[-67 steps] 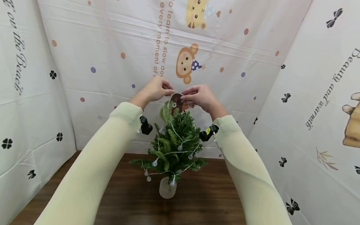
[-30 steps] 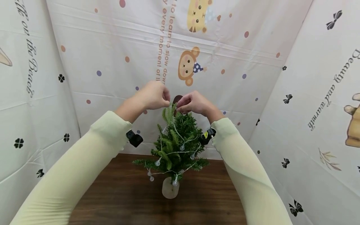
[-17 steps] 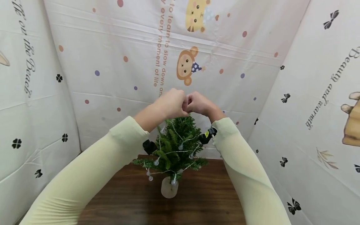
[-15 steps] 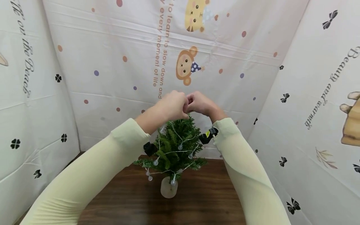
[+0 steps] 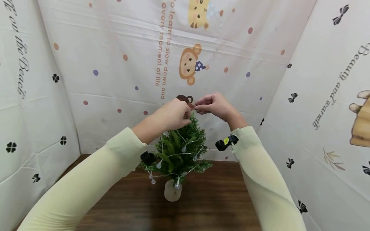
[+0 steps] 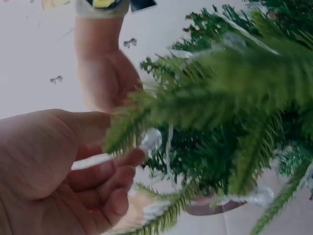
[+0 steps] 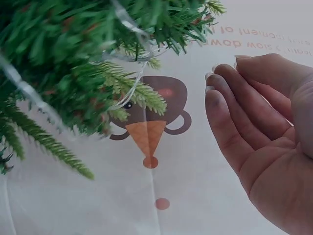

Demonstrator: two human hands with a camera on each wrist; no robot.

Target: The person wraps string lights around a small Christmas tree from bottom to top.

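Note:
A small artificial Christmas tree (image 5: 171, 157) stands upright, draped with string lights (image 5: 184, 149) of clear round bulbs on a pale wire. My left hand (image 5: 170, 117) is at the treetop and hides its tip in the head view. In the left wrist view, its thumb and curled fingers hold a pale length of the light wire beside a clear bulb (image 6: 151, 139) and a green branch tip (image 6: 122, 129). To the right of the treetop is my right hand (image 5: 218, 107), its fingers extended and loosely together. In the right wrist view nothing shows between those fingers.
The tree's pale round base (image 5: 173, 192) rests on a dark wooden table (image 5: 214, 205). A printed white cloth (image 5: 231, 41) hangs close behind, with further cloth walls at both sides. Black wrist cameras (image 5: 226, 142) sit on both cuffs.
My left hand has moved right across the treetop and met my right hand there. Since then the right hand has drawn away to the right, its fingers loosening, while the left stays at the top.

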